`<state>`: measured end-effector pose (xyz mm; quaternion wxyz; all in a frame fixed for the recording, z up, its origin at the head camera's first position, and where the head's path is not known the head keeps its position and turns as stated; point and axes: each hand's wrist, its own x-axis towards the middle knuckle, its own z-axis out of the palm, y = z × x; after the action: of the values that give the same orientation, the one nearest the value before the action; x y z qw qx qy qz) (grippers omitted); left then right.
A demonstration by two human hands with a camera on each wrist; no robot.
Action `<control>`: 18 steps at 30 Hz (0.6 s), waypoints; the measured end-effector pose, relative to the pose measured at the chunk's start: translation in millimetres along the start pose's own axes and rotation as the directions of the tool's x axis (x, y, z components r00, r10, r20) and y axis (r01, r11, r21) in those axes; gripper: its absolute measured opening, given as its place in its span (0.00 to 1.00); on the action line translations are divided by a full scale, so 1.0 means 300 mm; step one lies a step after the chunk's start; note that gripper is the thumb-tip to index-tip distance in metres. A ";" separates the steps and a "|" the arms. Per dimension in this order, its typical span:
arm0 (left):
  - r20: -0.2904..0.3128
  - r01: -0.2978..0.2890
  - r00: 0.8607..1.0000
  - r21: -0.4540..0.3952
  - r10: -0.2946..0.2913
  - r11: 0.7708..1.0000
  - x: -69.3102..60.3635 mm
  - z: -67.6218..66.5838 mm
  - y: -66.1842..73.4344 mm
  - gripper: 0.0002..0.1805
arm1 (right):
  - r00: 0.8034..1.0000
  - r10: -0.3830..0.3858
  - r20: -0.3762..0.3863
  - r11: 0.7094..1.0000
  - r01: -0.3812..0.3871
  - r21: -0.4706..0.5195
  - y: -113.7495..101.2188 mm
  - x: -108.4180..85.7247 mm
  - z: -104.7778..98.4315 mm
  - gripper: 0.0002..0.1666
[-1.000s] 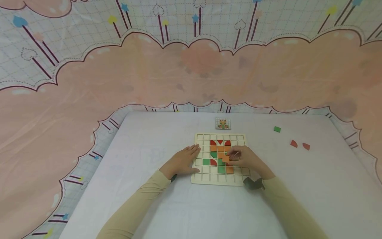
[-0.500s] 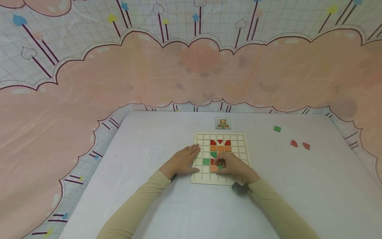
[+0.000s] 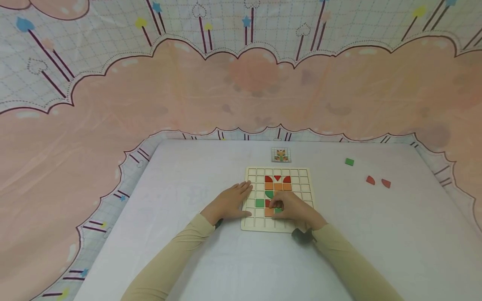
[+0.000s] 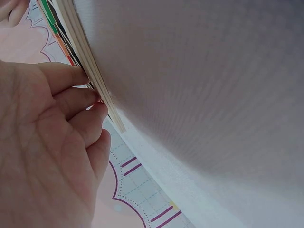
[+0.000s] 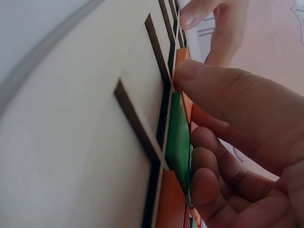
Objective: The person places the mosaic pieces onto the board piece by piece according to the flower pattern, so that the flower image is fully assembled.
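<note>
A pale gridded puzzle board (image 3: 260,225) lies on the table with red, orange and green tiles in its cells. My left hand (image 3: 230,200) rests along its left edge, fingers extended. In the left wrist view the fingertips touch the board's side (image 4: 88,52). My right hand (image 3: 295,207) is over the lower middle of the grid and pinches an orange square tile (image 3: 269,212) at a cell. The right wrist view has the thumb on that orange tile (image 5: 182,56), beside a green tile (image 5: 176,128). The hand hides several tiles under it.
A small pattern card (image 3: 280,155) lies behind the board. To the right are a loose green square tile (image 3: 349,161) and two red quarter-round tiles, one nearer (image 3: 370,180) and one farther right (image 3: 385,183). A patterned cloth (image 3: 211,96) hangs behind the white table (image 3: 211,263).
My right hand has moved left and toward me with the orange tile, bringing it down to a cell in the lower rows. The left hand stays put on the board's edge.
</note>
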<state>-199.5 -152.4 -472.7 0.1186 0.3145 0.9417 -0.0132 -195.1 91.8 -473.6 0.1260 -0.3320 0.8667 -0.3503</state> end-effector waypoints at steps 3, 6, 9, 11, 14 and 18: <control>-0.001 -0.002 1.000 0.001 0.002 1.000 -0.001 -0.002 0.002 0.48 | 1.000 0.006 0.009 1.000 -0.006 -0.003 -0.002 0.001 0.000 0.09; -0.001 -0.007 1.000 0.006 0.007 1.000 -0.001 -0.004 0.002 0.48 | 1.000 0.003 0.016 1.000 -0.003 -0.010 -0.005 0.001 -0.002 0.09; 0.002 -0.005 1.000 0.000 0.005 1.000 -0.002 -0.006 0.001 0.48 | 1.000 0.011 0.020 1.000 -0.011 -0.011 -0.010 0.001 -0.005 0.09; 0.004 0.001 1.000 -0.005 -0.001 1.000 -0.002 -0.007 0.001 0.48 | 1.000 0.009 0.019 1.000 -0.009 -0.015 -0.011 0.002 -0.006 0.09; 0.008 0.006 1.000 -0.009 -0.006 1.000 -0.003 -0.009 0.001 0.49 | 1.000 0.010 0.016 1.000 -0.010 -0.011 -0.011 0.002 -0.006 0.09; 0.009 0.000 1.000 -0.014 0.000 1.000 -0.004 -0.013 0.002 0.48 | 0.999 0.032 0.004 0.999 -0.032 0.033 0.002 -0.001 -0.008 0.10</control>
<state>-199.2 -152.2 -468.5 0.1249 0.3137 0.9412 -0.0079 -196.2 93.6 -472.2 0.1384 -0.3167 0.8658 -0.3619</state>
